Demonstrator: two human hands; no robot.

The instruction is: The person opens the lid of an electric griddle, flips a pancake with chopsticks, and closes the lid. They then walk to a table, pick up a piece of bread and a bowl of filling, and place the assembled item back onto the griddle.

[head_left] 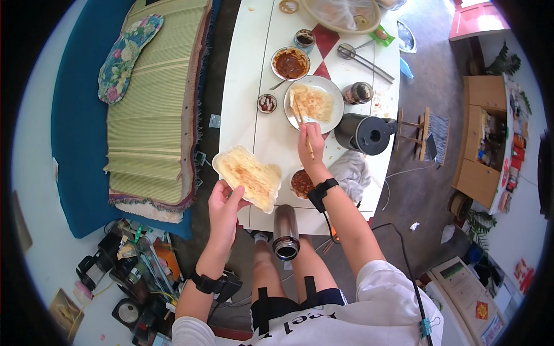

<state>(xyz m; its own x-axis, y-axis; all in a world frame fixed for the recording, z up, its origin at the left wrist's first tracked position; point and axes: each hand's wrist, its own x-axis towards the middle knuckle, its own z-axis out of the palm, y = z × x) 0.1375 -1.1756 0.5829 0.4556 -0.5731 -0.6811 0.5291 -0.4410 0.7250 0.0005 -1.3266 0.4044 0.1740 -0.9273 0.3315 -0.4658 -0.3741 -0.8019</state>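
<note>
My left hand (226, 197) grips a browned flatbread (251, 177) by its near edge, over the table's near left corner. In my right hand (311, 145) is a pair of wooden chopsticks (299, 113). Their tips touch the left side of another flatbread (318, 104), which lies on a white plate (291, 117). Under my right forearm, partly hidden, a bowl of chunky red sauce (302, 184) stands on the table. An uncapped steel thermos (285, 229) stands at the near table edge between my arms.
A black electric kettle (365, 134) stands right of the plate, with a grey cloth (352, 175) nearer me. Beyond are a sauce bowl (291, 63) with a spoon, glass jars (358, 93), metal chopsticks (374, 69) and a large basket (342, 27). A mat-covered sofa (151, 112) flanks the table's left.
</note>
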